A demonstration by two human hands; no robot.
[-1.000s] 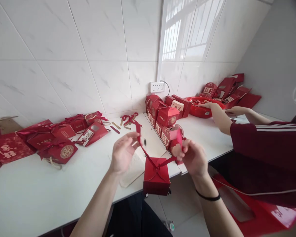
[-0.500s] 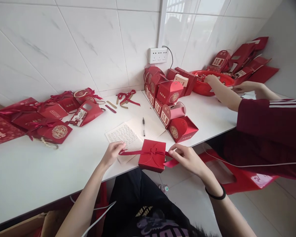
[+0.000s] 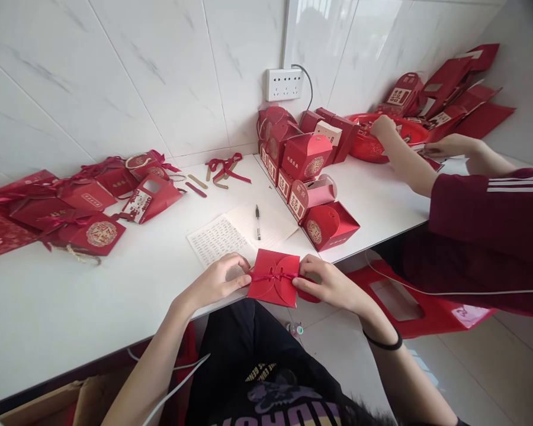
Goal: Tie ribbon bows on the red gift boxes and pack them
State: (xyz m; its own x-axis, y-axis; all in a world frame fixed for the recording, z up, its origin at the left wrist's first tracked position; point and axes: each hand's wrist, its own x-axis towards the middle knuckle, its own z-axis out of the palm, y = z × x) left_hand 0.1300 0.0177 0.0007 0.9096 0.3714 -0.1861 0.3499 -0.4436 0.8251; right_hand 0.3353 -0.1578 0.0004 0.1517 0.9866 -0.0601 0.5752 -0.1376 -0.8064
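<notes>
A red gift box point(image 3: 274, 296) with interlocking curved flaps sits at the table's front edge. A dark red ribbon point(image 3: 274, 276) crosses its top and is knotted in the middle. My left hand point(image 3: 222, 279) is closed on the box's left side, its thumb over the spot where the ribbon meets the edge. On the right side, my right hand point(image 3: 333, 287) grips the box, thumb on top near the ribbon. A loose ribbon end hangs under the right hand. My fingertips are partly hidden behind the box.
Behind the box lie a written notebook point(image 3: 220, 239) and a pen point(image 3: 257, 222). Red boxes point(image 3: 308, 157) stand in rows at centre right; tied boxes point(image 3: 100, 234) are piled left. At right, a co-worker's hand point(image 3: 382, 129) reaches into a red basin point(image 3: 364, 151). Loose ribbons point(image 3: 231, 171) lie near the wall.
Both hands have moved inward from the stretched ribbon ends to the sides of the box. The view has shifted slightly. The co-worker's hands stay around the basin.
</notes>
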